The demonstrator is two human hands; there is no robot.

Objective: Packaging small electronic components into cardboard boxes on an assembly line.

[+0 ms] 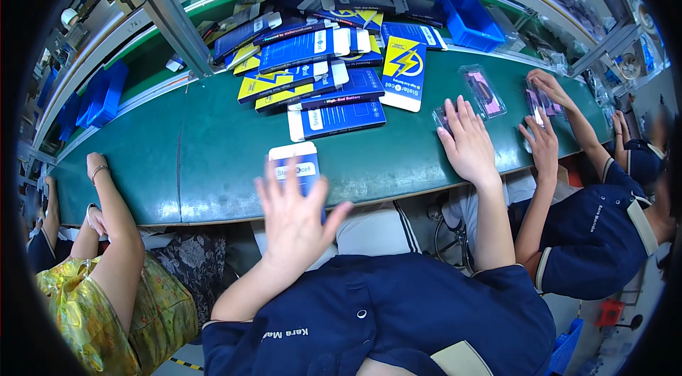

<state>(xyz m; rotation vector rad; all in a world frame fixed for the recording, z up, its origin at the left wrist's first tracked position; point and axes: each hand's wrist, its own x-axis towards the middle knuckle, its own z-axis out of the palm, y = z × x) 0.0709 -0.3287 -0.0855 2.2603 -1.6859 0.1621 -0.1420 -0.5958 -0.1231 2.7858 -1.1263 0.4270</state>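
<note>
My left hand (293, 223) has its fingers spread and hovers over or rests on a small blue-and-white cardboard battery box (298, 156) near the table's front edge; whether it touches the box I cannot tell. The lower part of that box is hidden behind the hand. To the right, my right hand (469, 145) is stretched out flat with nothing gripped. Under its fingertips shows the edge of a clear plastic blister tray (440, 119), mostly covered by the hand. Just beyond lies another clear blister tray (485, 95) with a pink and black flat piece inside.
A heap of blue and yellow boxes (305, 49) fills the table's far middle, with a yellow-faced box (403, 71) at its right. Behind stands a blue bin (469, 21). At right a co-worker's hands (543, 138) handle a clear tray; another person's arm (114, 198) rests at left.
</note>
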